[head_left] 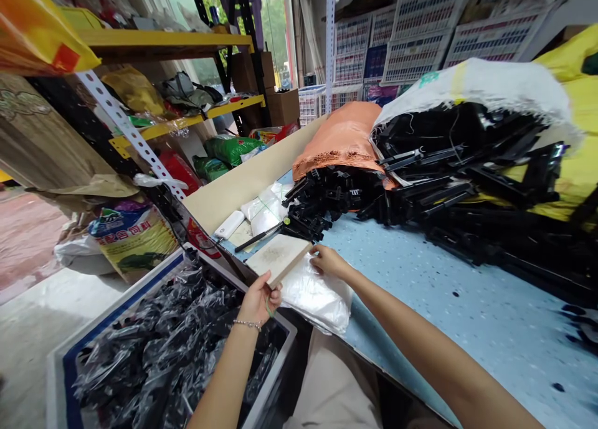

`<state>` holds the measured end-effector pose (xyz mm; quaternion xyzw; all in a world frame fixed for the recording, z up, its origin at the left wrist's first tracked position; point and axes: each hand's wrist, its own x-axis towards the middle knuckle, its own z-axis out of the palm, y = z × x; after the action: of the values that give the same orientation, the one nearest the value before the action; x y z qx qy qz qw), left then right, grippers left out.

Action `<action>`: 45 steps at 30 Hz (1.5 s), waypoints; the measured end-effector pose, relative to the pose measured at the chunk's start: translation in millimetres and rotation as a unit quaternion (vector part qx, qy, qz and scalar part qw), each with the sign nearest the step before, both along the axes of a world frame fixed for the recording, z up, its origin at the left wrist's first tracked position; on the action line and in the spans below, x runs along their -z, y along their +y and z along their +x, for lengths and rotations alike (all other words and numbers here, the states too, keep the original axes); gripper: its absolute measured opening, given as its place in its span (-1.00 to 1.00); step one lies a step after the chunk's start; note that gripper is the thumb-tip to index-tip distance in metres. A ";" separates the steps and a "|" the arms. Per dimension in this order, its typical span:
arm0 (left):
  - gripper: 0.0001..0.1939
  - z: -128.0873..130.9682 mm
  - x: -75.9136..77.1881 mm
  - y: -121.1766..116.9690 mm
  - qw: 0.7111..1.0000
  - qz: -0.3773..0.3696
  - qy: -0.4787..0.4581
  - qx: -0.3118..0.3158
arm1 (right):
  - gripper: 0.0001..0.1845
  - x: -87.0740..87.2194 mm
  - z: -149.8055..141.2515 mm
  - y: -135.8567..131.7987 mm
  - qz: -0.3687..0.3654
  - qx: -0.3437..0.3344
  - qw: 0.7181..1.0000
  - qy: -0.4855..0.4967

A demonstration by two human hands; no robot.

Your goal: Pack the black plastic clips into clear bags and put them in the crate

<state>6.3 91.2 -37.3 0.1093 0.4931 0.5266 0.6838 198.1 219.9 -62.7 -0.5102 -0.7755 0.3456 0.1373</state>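
Note:
Between my hands is a pale, flat rectangular block with a smudged top, tilted over a stack of clear plastic bags. My left hand grips its near corner, thumb on top, and a thin green strand shows by the fingers. At the block's right corner, my right hand is closed with fingertips against the edge. The bag stack lies at the front edge of the blue speckled table, partly under the block and my right hand.
Black plastic parts spill from an orange sack and a white sack. A white device and a dark stick-like tool lie beyond the block. At lower left stands a crate of bagged black parts; shelving rises behind.

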 end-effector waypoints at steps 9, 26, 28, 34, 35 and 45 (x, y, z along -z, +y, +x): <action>-0.48 5.2 39.1 -19.5 0.970 -0.060 0.232 0.039 | -0.66 -25.4 2.0 24.6 0.096 0.002 0.993 -0.074; -0.57 13.2 35.0 2.2 0.964 -0.113 0.237 0.037 | -0.32 -31.6 -5.0 92.4 0.091 -0.072 0.974 -0.195; -0.59 11.7 34.0 3.6 0.965 -0.114 0.234 0.044 | -0.31 -29.2 12.8 92.0 0.088 -0.084 0.974 -0.193; -0.65 5.8 33.9 15.6 0.967 -0.116 0.217 0.062 | -0.28 -26.6 87.7 80.3 0.087 -0.102 0.971 -0.199; -0.66 4.8 34.4 18.2 0.968 -0.115 0.214 0.062 | -0.29 -27.2 102.5 78.0 0.088 -0.100 0.970 -0.203; -0.74 1.9 37.3 26.2 0.974 -0.120 0.181 0.057 | -0.32 -20.2 227.9 59.8 0.085 0.020 0.944 -0.317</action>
<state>8.2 117.4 -74.6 0.1477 0.6618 0.3950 0.6199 426.0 279.7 -42.6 -0.5954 -0.7950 0.0959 -0.0654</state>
